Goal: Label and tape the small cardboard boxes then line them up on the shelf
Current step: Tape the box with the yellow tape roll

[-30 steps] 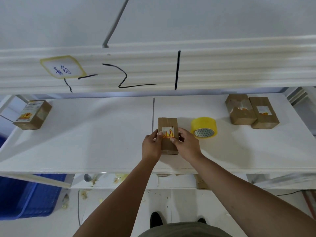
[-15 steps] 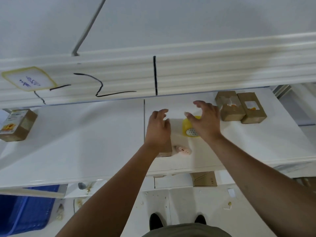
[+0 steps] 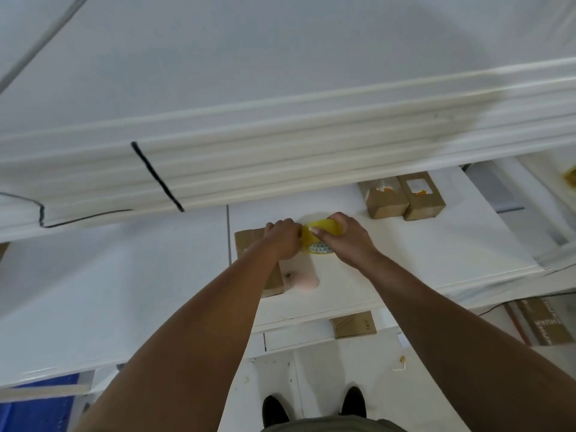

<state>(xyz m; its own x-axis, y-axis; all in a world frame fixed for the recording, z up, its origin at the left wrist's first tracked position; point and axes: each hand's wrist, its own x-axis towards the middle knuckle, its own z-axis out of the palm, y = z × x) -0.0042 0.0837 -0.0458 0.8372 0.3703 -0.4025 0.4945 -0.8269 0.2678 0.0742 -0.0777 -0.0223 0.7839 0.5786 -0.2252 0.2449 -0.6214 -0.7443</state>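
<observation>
**Cardboard box (image 3: 246,244) sits near the front edge of the shelf (image 3: 436,244)**

On my feed it lies partly under the left forearm, a pinkish blob (image 3: 304,282) I can't identify just to its right. Just past it, the left hand (image 3: 282,238) pinches the left side of the yellow tape roll (image 3: 322,233) while the right hand (image 3: 349,241) curls over its top. Far back right, two more boxes (image 3: 386,199) stand touching, side by side.

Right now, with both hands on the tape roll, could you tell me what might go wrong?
The box lies unheld under the left forearm, so pulling tape off the yellow roll could knock it askew. The small pink object sits near the shelf front edge; an arm might sweep it off.
</observation>
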